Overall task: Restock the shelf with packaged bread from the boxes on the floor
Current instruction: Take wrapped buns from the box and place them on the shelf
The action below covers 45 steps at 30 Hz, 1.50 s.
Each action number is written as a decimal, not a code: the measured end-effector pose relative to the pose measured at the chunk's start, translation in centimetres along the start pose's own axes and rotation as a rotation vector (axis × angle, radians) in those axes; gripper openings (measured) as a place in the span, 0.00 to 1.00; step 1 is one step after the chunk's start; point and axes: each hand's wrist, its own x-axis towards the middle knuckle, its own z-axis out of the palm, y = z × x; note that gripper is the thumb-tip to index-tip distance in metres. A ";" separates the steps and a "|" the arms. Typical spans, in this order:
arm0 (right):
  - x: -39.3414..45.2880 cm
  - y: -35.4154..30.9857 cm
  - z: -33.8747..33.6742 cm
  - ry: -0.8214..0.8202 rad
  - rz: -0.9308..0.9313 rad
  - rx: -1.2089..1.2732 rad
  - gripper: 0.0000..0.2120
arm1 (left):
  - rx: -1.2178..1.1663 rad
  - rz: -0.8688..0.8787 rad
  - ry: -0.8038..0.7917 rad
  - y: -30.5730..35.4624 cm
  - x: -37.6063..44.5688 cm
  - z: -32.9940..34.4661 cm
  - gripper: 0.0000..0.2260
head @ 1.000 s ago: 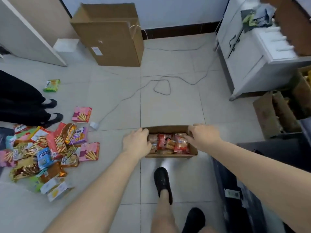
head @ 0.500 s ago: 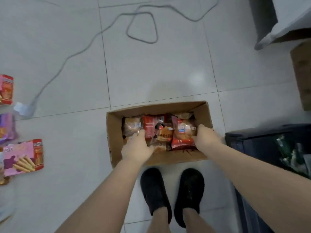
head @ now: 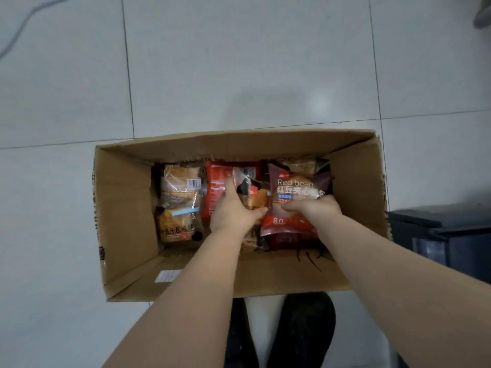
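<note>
An open cardboard box [head: 125, 208] sits on the tiled floor right in front of my feet, holding several packaged breads. My left hand [head: 233, 211] reaches into its middle and grips a clear-and-orange bread packet [head: 255, 195]. My right hand [head: 313, 211] pinches a maroon "Red bean" bread packet [head: 295, 187] at the box's right side. A brown layered-bread packet [head: 179, 205] lies at the left, and a red packet [head: 216, 181] lies face down beside it. More packets lie hidden under my hands.
Pale floor tiles [head: 239, 62] surround the box. A dark bin or crate [head: 446, 235] stands close at the right. My two black shoes [head: 300, 330] touch the box's near wall. A grey cable [head: 18, 30] crosses the top left corner.
The camera has dropped much closer to the box. Both hands moved from the box's rim down inside it and took hold of bread packets.
</note>
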 end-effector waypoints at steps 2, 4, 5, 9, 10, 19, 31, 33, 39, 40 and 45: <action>0.0 0.4 -0.3 -0.004 -0.028 0.007 0.44 | -0.020 0.020 0.039 0.1 -0.4 0.1 0.36; -0.9 0.7 -0.5 0.001 -0.055 0.017 0.41 | -0.070 0.012 0.077 0.0 -1.3 -0.6 0.32; -1.6 0.7 -0.5 -0.002 -0.068 0.020 0.41 | -0.104 0.009 0.092 -0.1 -1.8 -1.3 0.31; -6.2 -0.5 -1.1 -0.045 -0.158 -0.045 0.42 | -0.267 -0.003 0.141 -0.5 -5.5 -5.8 0.34; -8.0 -1.1 -1.6 -0.060 -0.186 -0.053 0.41 | -0.322 0.003 0.160 -0.2 -7.0 -7.3 0.35; -33.7 -12.8 -11.9 -0.039 -0.572 -0.173 0.36 | -0.614 0.111 0.423 9.7 -26.4 -26.6 0.26; -67.0 -18.7 -30.9 0.316 -1.082 0.111 0.39 | -0.599 0.740 0.566 25.0 -54.8 -48.1 0.24; -70.1 -18.0 -33.0 0.400 -1.130 0.205 0.40 | -0.597 0.848 0.552 27.1 -57.7 -49.9 0.25; -78.8 -14.3 -38.1 0.636 -1.280 0.450 0.46 | -0.628 1.165 0.469 32.1 -65.2 -52.2 0.30; -80.1 -13.2 -38.8 0.687 -1.297 0.466 0.47 | -0.627 1.213 0.451 32.7 -66.3 -52.1 0.31; -85.8 -6.9 -42.3 0.901 -1.302 0.539 0.47 | -0.593 1.406 0.320 35.1 -72.3 -49.8 0.34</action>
